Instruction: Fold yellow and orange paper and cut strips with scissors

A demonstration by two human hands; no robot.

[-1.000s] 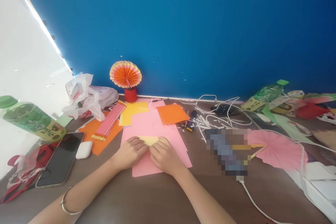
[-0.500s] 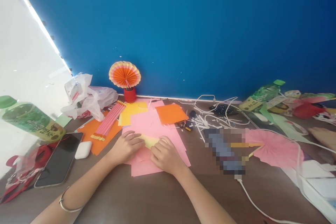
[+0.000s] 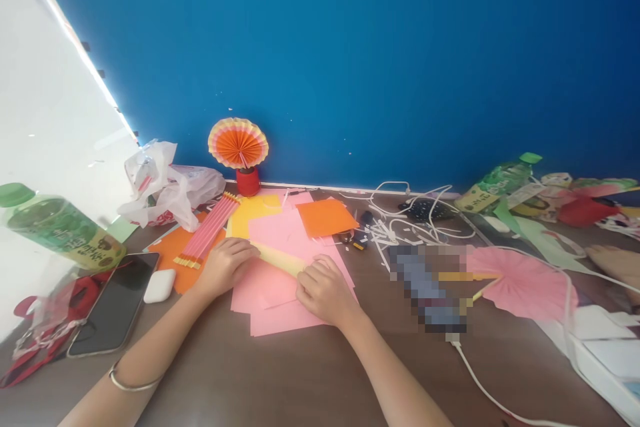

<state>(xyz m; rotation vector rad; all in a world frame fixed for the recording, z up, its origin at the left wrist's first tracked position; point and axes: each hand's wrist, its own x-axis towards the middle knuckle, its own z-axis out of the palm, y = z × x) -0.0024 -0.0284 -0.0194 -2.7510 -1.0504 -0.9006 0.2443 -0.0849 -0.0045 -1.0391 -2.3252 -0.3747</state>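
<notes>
A narrow yellow strip of paper (image 3: 281,259) stretches between my two hands, over a loose pile of pink paper sheets (image 3: 285,320). My left hand (image 3: 227,265) is closed on the strip's left end. Around its right end the fingers of my right hand (image 3: 325,287) are curled. Both ends of the strip are hidden by my fingers. Just beyond my left hand lies a pleated pink paper piece (image 3: 210,230) with yellow and orange ends, on orange paper (image 3: 173,243). An orange sheet (image 3: 327,217) rests on the far side of the pink pile.
A round paper fan (image 3: 239,143) stands on a red holder (image 3: 248,181) by the wall. At left are a phone (image 3: 115,307), a white case (image 3: 159,285) and a green bottle (image 3: 65,230). To the right lie paper scraps (image 3: 383,230), cables and a pink fan (image 3: 530,283).
My hands have moved apart, the left one leftward and the right one slightly rightward. More of the yellow paper strip shows between them.
</notes>
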